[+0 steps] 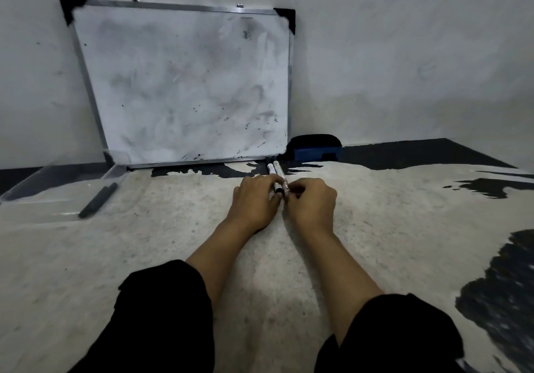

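Two white-barrelled, black-capped markers [278, 170] lie side by side on the pale, black-patched hide cover [173, 228], long axes running near to far, with the far tips toward the lower right corner of the smudged whiteboard [185, 83]. The grip: left hand [254, 199] and right hand [310, 202] meet at the near ends, fingertips pinched on the barrels — neither is nearer. Any parting move would likely run across the axes — left and right.

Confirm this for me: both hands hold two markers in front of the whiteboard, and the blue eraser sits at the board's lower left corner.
Wrong on one point. The head view shows the blue eraser at the lower right corner of the whiteboard, not the left. The rest stands: the left hand and right hand hold two markers in front of it.
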